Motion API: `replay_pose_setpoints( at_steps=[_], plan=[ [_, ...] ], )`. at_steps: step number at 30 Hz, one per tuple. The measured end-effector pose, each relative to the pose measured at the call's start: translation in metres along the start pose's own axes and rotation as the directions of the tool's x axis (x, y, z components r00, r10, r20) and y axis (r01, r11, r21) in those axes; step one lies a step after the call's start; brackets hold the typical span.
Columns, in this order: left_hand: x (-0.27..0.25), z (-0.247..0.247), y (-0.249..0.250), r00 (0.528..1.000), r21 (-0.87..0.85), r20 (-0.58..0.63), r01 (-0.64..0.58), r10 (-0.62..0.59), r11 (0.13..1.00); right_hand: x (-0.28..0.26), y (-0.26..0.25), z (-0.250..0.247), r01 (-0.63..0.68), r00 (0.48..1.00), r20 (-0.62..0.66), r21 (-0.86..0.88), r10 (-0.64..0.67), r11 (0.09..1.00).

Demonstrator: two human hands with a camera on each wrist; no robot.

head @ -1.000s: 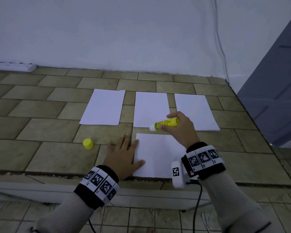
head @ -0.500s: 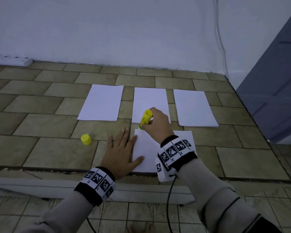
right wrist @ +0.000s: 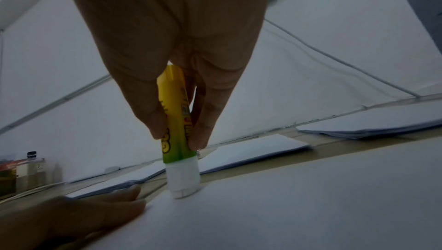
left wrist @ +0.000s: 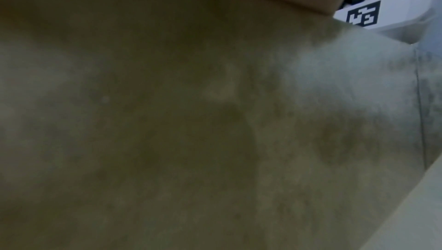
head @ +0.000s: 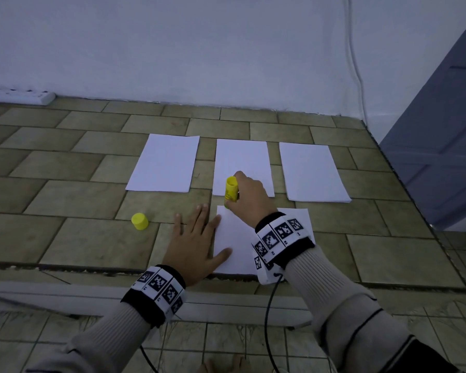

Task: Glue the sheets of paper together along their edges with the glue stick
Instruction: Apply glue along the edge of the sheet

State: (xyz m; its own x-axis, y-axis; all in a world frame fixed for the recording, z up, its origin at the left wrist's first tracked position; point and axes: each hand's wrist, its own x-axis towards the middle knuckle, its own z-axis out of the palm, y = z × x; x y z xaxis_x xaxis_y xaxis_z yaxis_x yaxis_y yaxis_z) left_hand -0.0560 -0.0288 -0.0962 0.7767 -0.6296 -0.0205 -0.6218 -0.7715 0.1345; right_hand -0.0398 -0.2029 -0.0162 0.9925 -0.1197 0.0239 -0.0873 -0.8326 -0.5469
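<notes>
At the far left corner of the near white paper sheet [head: 237, 246], the right hand [head: 249, 196] pinches the yellow-green glue stick [right wrist: 178, 131], tip down. Spread left hand [head: 197, 243] fingers pin its edge; a hard drag could wrinkle or shift it.

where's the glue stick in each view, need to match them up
head: glue stick just above centre, upright in the right hand, tip on the near sheet.
left wrist: not in it, only blurred floor.
right wrist: centre, pinched, white tip on the sheet.
Shared landmark: left hand flat at the sheet's left edge.
</notes>
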Motion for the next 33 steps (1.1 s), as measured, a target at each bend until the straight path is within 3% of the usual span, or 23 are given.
replay_pose_setpoints(
  at_steps=[14,24,28,30,33],
  plan=[
    [-0.001,0.002,0.0,1.0,0.011,-0.022,0.001,0.0,1.0,-0.039,0.092,-0.053,-0.119,0.971,-0.196,0.106,0.138,0.987],
    [-0.001,-0.002,0.001,1.0,0.006,0.006,0.013,-0.013,1.0,-0.049,0.121,-0.076,-0.218,0.93,-0.28,0.101,0.238,0.971],
    [-0.002,-0.002,0.001,1.0,-0.003,0.004,0.018,-0.018,1.0,-0.05,0.108,-0.077,-0.191,0.908,-0.342,0.18,0.243,0.965],
    [-0.001,-0.001,0.001,1.0,-0.004,0.001,0.017,-0.017,1.0,-0.052,0.093,-0.071,-0.138,0.923,-0.322,0.234,0.21,0.962],
    [-0.001,-0.003,0.001,1.0,-0.003,0.011,0.019,-0.019,1.0,-0.054,0.065,-0.053,0.019,0.965,-0.258,0.285,0.057,0.958]
  ],
)
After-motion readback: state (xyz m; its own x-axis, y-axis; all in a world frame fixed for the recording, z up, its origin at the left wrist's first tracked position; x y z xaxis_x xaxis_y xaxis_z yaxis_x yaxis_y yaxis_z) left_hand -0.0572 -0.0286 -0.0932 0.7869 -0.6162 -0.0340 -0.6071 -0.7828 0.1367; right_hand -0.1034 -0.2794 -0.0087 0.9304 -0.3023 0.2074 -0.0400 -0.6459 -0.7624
